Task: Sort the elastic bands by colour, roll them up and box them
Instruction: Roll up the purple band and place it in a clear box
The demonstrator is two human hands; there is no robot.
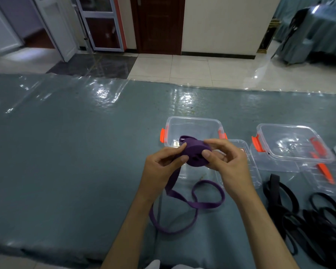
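Note:
A purple elastic band (194,154) is partly wound into a thick roll that I hold above the table. My left hand (161,162) pinches the roll's left side, thumb and fingers curled on it. My right hand (227,158) grips the right side, thumb on the front. The band's loose tail (186,202) hangs down and loops across the table. Behind the roll stands a clear box with orange clips (192,123), open. A tangle of black elastic bands (308,216) lies at the right.
A second clear box with orange clips (291,140) sits at the right, with clear lids (322,177) lying in front of and beside the boxes. The table (66,152) has a grey-green cover under clear plastic. Tiled floor and doors lie beyond.

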